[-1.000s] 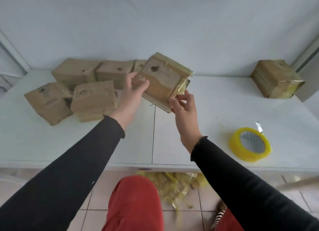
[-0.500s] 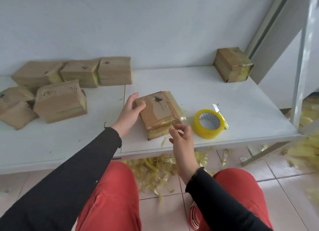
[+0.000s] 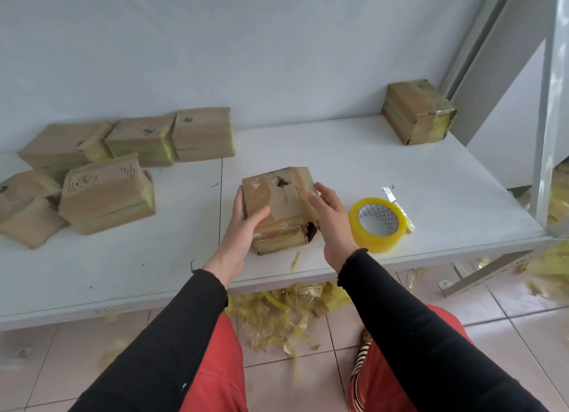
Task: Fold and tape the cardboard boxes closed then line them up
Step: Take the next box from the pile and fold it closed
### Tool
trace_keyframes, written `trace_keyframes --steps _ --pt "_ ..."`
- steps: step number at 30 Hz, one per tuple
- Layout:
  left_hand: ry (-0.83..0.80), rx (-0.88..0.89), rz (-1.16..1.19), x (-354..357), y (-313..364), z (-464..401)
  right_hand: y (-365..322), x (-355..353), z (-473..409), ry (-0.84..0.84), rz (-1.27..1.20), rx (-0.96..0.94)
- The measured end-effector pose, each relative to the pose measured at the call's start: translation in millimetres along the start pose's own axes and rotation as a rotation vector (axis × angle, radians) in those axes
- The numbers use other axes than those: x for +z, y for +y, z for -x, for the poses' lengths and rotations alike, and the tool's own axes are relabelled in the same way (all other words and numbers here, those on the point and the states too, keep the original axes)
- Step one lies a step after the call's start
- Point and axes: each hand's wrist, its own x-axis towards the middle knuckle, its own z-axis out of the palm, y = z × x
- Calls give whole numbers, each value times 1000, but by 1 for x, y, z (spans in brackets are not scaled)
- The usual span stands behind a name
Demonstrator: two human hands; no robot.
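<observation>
A worn brown cardboard box point(image 3: 281, 196) with a torn hole in its top sits on the white table point(image 3: 385, 171) near the front edge. My left hand point(image 3: 243, 223) grips its left side, thumb over the top. My right hand point(image 3: 331, 220) lies with straight fingers against its right side. Just right of that hand lies a roll of yellow tape point(image 3: 377, 223). One taped box point(image 3: 418, 111) stands alone at the back right by the wall.
Several more cardboard boxes point(image 3: 104, 193) are piled at the table's back left. Scraps of yellow tape point(image 3: 283, 313) litter the tiled floor under the table. A grey metal post point(image 3: 545, 109) rises at the right edge.
The box came down from the air onto the table near the tape roll. Both hands have closed in on its sides. The view has swung to the right.
</observation>
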Motion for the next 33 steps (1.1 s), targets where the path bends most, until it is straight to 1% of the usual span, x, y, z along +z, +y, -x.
trace_keyframes --steps 3,7,10,15,19,22,24,26,30,33 --pt "-4 -14 5 1 -1 -2 1 4 -6 -71 -46 30" --pt "-10 -16 34 -1 -3 -6 7 -2 -24 -162 -43 45" --pt "-23 -28 49 -2 -4 -6 9 -6 -37 -252 -50 94" --pt "-41 -8 31 0 -7 -6 13 -12 -49 -243 -58 167" --pt "-23 13 45 2 -8 -6 11 -15 -49 -259 -43 143" --pt "-31 -4 98 0 -7 -6 -1 -11 -39 -229 -63 24" --pt "-25 -3 123 -1 -5 -5 -8 -6 -29 -185 4 -77" --pt "-11 7 177 -2 -6 -7 -13 -1 -18 -198 110 -177" --pt "-8 -53 356 -6 -7 -12 -10 3 -14 -323 394 -409" --pt "-5 -71 388 -9 -9 -15 7 -4 -30 -298 664 -581"
